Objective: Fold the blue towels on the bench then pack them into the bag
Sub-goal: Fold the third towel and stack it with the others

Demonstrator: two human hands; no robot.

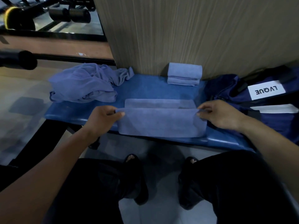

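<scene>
A blue towel (160, 120) lies spread on the blue bench (145, 89), its near half raised and partly doubled over the far half. My left hand (103, 118) pinches the towel's left upper corner. My right hand (218, 115) pinches its right upper corner. A crumpled heap of blue towels (84, 84) sits at the bench's left end. A neatly folded blue towel (184, 74) rests at the back against the wall. The navy bag (252, 97) with a white label lies at the right end of the bench.
A wood-grain wall panel (194, 33) rises directly behind the bench. Gym weights and a black bar (17, 59) stand at the left. My legs and feet (134, 162) are below the bench's front edge, on a pale floor.
</scene>
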